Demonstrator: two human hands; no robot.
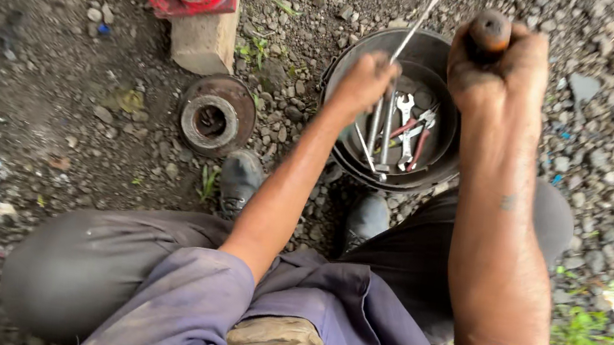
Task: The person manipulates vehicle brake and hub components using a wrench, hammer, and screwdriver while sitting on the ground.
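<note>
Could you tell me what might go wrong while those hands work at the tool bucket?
The left hand grips a long metal tool pulled from the crowded bucket; spanners could snag or pinch fingers. The right hand holds a grimy wooden handle that might slip. Loose gravel underfoot may shift.

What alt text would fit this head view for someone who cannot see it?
A crouching person's left hand reaches into a black bucket of wrenches, gripping a thin metal rod. The right hand grips a wooden handle above gravel.
</note>
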